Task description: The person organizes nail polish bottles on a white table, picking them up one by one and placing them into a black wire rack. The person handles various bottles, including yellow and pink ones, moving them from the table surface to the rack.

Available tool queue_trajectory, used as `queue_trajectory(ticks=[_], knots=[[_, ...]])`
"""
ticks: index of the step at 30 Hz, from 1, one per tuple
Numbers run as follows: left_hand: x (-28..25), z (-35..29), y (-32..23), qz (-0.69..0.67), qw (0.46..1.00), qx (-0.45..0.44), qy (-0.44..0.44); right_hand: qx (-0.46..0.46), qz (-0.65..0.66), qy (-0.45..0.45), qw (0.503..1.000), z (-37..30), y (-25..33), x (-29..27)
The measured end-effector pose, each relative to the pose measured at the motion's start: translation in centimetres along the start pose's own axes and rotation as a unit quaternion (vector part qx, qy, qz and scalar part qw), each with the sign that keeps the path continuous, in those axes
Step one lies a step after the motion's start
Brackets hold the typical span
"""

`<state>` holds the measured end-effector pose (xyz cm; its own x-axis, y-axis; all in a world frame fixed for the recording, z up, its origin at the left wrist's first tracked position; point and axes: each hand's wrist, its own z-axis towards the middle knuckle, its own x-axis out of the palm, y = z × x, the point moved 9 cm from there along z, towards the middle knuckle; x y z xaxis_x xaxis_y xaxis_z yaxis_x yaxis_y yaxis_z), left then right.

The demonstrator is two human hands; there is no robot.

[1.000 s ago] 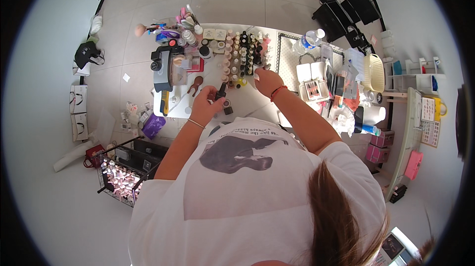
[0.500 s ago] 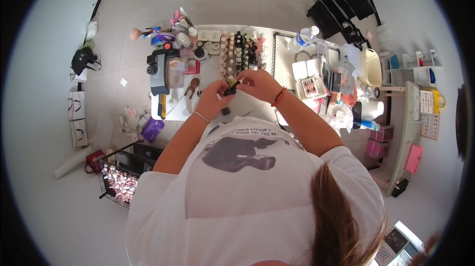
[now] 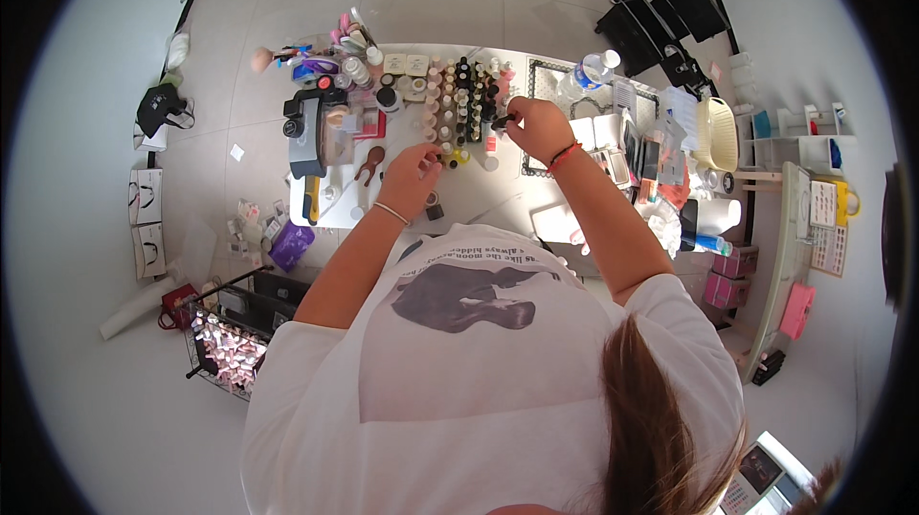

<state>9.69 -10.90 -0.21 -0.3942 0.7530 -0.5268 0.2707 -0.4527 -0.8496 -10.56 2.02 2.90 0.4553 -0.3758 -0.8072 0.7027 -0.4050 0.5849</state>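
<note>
- The small black bottle (image 3: 502, 123) is sitting in the right hand (image 3: 541, 132), just right of the bottle rows (image 3: 463, 103); its long axis is showing too small to read.
- That nearer hand's grip is clamping the bottle.
- The left hand (image 3: 412, 180) is hovering near the rows' close end, grip state indiscernible.

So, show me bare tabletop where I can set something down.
The widest bare patch of table lies below the rows of bottles, between the small dark jar and the patterned mat. A narrower one separates the brown tool from the bottles. It is crowded among the bottles and at the right end, beside the basket.
</note>
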Motion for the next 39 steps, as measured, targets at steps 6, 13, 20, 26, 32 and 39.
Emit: queue_trajectory(ticks=[6, 13, 20, 26, 32, 39], knots=[[0.7, -0.3, -0.5, 0.058, 0.995, 0.080, 0.018, 0.062, 0.043, -0.021, 0.997, -0.1, -1.3, 0.1], [5.8, 1.3, -2.7, 0.107, 0.985, 0.088, 0.098, 0.097, 0.113, -0.034, 0.988, -4.4, -2.9, -0.4], [8.8, 1.3, -5.8, 0.109, 0.968, 0.209, 0.086, 0.021, 0.214, 0.078, 0.973, -8.0, 0.8, 2.0], [7.0, 0.1, -2.2, 0.115, 0.986, 0.040, 0.114, 0.038, 0.175, 0.057, 0.982, -7.8, -1.5, 5.6], [2.8, -3.1, 2.0, 0.075, 0.995, -0.051, 0.041, -0.021, 0.010, 0.132, 0.991, -7.4, -1.7, 11.4], [1.2, -5.5, 5.3, -0.025, 0.992, -0.125, 0.008, -0.103, 0.051, 0.243, 0.963, -8.6, -0.6, 15.3]])
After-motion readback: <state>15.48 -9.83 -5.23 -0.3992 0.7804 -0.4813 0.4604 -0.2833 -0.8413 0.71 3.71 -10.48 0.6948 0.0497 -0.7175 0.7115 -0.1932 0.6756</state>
